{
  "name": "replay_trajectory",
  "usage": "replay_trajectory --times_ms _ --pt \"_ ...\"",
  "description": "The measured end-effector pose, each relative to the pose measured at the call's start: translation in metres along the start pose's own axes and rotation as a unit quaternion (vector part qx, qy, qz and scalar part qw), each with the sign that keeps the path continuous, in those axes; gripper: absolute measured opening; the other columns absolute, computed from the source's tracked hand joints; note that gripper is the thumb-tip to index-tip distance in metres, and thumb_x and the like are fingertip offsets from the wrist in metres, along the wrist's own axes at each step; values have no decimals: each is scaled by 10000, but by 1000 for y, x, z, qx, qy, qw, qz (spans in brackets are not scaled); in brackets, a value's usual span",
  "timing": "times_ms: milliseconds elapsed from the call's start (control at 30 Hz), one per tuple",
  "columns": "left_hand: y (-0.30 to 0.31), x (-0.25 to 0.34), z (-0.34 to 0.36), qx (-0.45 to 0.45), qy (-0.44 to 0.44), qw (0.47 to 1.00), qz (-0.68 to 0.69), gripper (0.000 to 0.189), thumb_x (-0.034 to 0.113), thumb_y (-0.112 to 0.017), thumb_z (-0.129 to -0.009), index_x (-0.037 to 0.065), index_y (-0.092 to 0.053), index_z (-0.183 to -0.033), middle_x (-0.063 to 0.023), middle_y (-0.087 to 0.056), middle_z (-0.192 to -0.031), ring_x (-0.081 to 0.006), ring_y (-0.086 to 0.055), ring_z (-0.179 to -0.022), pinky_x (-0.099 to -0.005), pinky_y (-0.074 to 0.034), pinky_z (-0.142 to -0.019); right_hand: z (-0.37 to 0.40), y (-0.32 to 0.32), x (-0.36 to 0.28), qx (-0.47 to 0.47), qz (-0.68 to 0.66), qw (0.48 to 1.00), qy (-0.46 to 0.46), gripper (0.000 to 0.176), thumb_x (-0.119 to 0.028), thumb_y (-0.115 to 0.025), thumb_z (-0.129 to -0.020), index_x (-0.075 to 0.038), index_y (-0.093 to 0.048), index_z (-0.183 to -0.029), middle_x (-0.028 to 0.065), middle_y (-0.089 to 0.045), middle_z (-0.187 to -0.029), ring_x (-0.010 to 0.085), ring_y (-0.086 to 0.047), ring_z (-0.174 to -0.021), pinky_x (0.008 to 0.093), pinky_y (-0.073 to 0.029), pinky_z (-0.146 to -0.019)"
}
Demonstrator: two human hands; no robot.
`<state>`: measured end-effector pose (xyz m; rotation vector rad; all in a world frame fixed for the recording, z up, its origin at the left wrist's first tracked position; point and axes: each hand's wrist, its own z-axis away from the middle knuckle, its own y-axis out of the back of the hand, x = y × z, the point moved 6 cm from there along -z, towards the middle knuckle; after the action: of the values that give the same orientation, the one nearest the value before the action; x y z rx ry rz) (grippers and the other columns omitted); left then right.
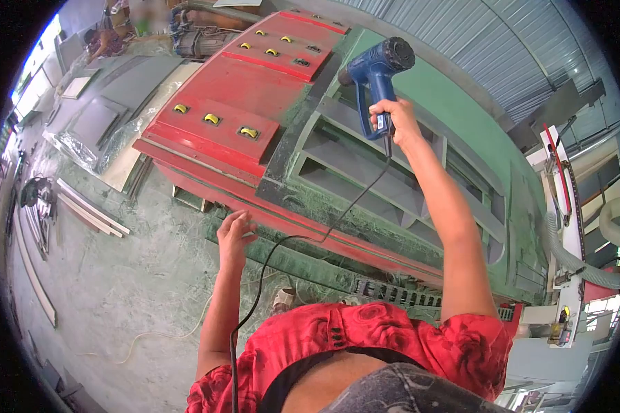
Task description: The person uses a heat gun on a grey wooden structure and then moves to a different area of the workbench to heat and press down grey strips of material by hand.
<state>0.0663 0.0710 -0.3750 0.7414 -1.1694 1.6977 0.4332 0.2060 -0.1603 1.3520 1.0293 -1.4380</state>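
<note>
Heat gun (373, 65) lies toward 1 o'clock from the middle of the head view, taking 12 as the top edge, and over the near side of the large green panel (448, 89). The right hand (401, 118) is wrapped around its handle (384, 93), arm stretched out. The left hand (234, 234), toward 8 to 9 o'clock, holds nothing, its fingers loosely curled near the edge of the red panel (234, 89).

The barrel is the long axis: it runs from the rear cap (398, 54) at about 2 o'clock to the nozzle (345, 78), which points between 8 and 9 o'clock, toward the red side. The handle drops from the barrel toward 6. Whether hot air is flowing, and how far the nozzle stands off the surface, I cannot tell.

For good handling, I'd keep that wrist firm, hold an even gap and sweep steadily along the surface, since lingering on one spot could scorch it. The outstretched arm may tire and let the nozzle dip. The black cord (233, 365) trails from the handle toward 7, so it wants slack and room from the nozzle; the free hand is best kept out of the airstream.
</note>
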Motion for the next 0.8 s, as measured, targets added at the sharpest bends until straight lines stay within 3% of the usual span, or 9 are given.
replay_trajectory --times_ms 267,400,800 --pt "-47 7 1 -99 -25 995 -18 355 279 -526 -869 30 -562 -1119 -66 -616 -1025 -180 -622 -868 -316 -517 -677 67 0 10 -36 14 999 -23 287 2 -675 -626 41 -508 -855 127 -569 -672 183 -586 -498 296 -478 -426" --pt "-41 -7 8 -72 8 997 6 304 258 -559 -856 45 -593 -1071 -30 -634 -967 -142 -600 -812 -305 -506 -663 75 1 15 -41 14 999 -21 302 -10 -679 -628 36 -514 -877 121 -574 -690 174 -584 -503 293 -481 -435" --pt "-2 -29 23 -35 35 999 -3 322 267 -547 -856 43 -578 -1086 -54 -615 -1020 -167 -608 -834 -322 -501 -670 84 -8 15 -64 37 997 -21 294 -50 -687 -657 3 -508 -884 82 -571 -697 142 -577 -528 281 -471 -459"
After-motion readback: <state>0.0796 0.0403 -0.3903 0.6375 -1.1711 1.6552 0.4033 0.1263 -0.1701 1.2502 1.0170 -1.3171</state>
